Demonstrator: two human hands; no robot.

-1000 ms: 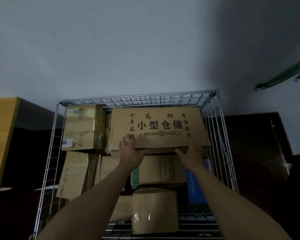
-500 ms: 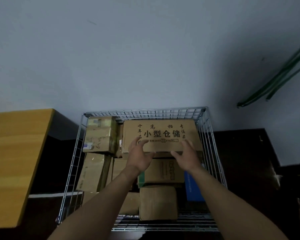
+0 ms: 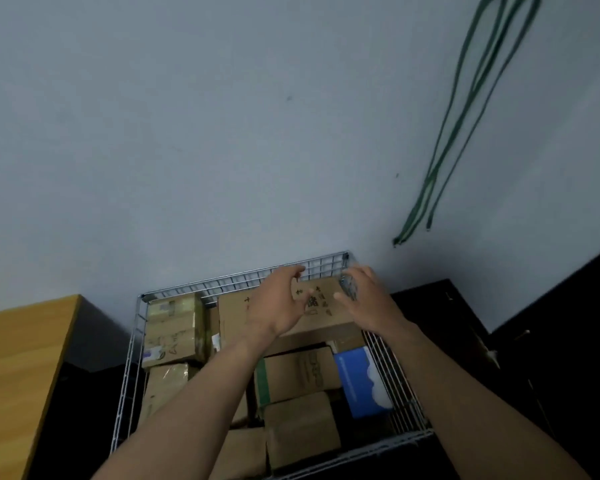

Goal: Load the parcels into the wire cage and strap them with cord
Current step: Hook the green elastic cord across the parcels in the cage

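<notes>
Hands first: the left hand (image 3: 278, 303) and the right hand (image 3: 364, 301) reach out on bare forearms over the far right part of the wire cage (image 3: 132, 358), one on each side of the printed carton (image 3: 323, 320). The left fingers bend loosely over the carton's far edge with the thumb above its top face. Whether they grip it or only hover cannot be told. The right hand is wide, its fingers spread over the carton's right end and the cage's far right corner, holding nothing.

Nearest, against the cage's front rim, lie plain brown parcels (image 3: 302, 427) packed side by side. Just beyond them sit a parcel with a green band (image 3: 291, 375) and, beside it against the right wire wall, a blue and white parcel (image 3: 361, 379). The printed carton rests on top of the stack behind these, black characters showing between the hands. To its left, in the far left corner, stands a taped parcel (image 3: 174, 330).

A wooden bench (image 3: 18, 375) stands left of the cage and dark furniture (image 3: 447, 306) to the right. Behind everything rises a pale wall (image 3: 187, 133), and a green cord (image 3: 465, 116) hangs on it in long loops, well apart from the cage, up to the right.
</notes>
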